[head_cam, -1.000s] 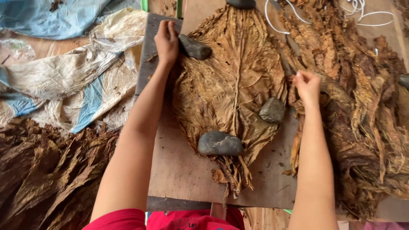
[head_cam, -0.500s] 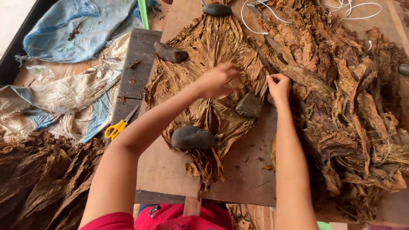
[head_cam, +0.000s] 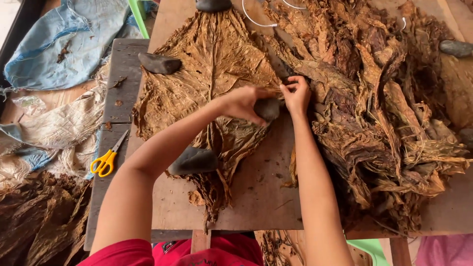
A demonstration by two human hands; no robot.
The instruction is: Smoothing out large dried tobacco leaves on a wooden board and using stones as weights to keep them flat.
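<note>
From my head camera, the big dried leaf (head_cam: 212, 74) lies spread flat on the wooden board (head_cam: 266, 197), filling the upper middle of the frame; it is golden brown, papery and wrinkled, with a pale midrib running down to a ragged, curled tail near the lower centre. My left hand (head_cam: 244, 102) curls its fingers around a dark grey stone (head_cam: 267, 109) at the leaf's right edge, mid-frame. My right hand (head_cam: 297, 93), just beside it, pinches the leaf's edge between fingertips pressed together. Two more stones (head_cam: 158, 63) pin the leaf at upper left and lower left. Yellow scissors (head_cam: 109, 156) lie at the left.
</note>
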